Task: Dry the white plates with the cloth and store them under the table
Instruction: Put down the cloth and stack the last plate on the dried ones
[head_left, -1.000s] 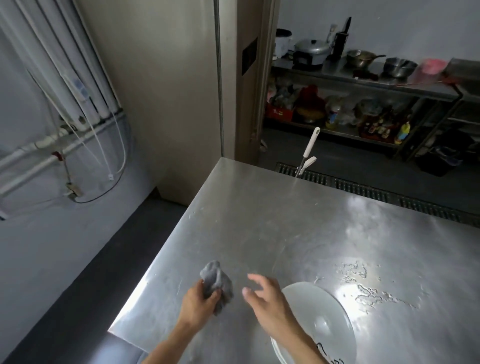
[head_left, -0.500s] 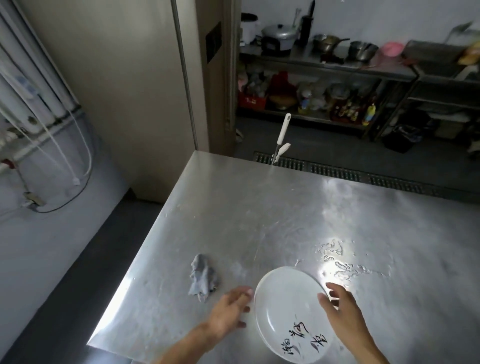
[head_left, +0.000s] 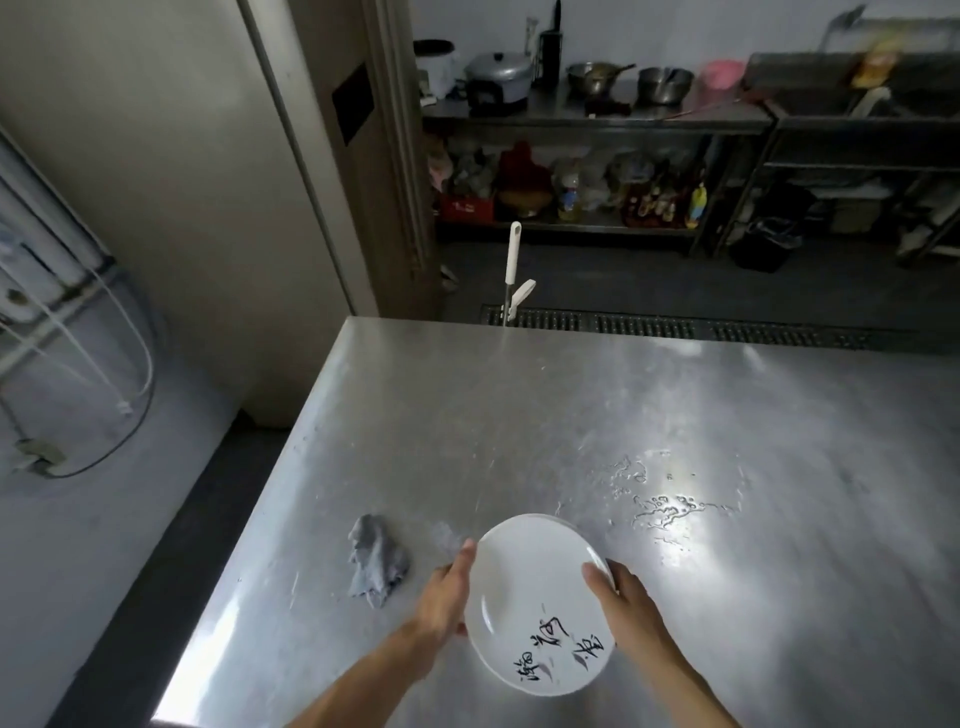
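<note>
the steel surface (head_left: 571, 415) is wet in patches. near its front edge is the white plate (head_left: 535, 587), with the left grip (head_left: 444, 597) and right grip (head_left: 623, 603) each clasping its rim. the cloth (head_left: 376, 561) lies unheld just to the left. drying seems done, and storing underneath is not yet done.

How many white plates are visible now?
1. The white plate is over the near part of the table, held between the left hand and the right hand. Another may lie hidden beneath it.
</note>
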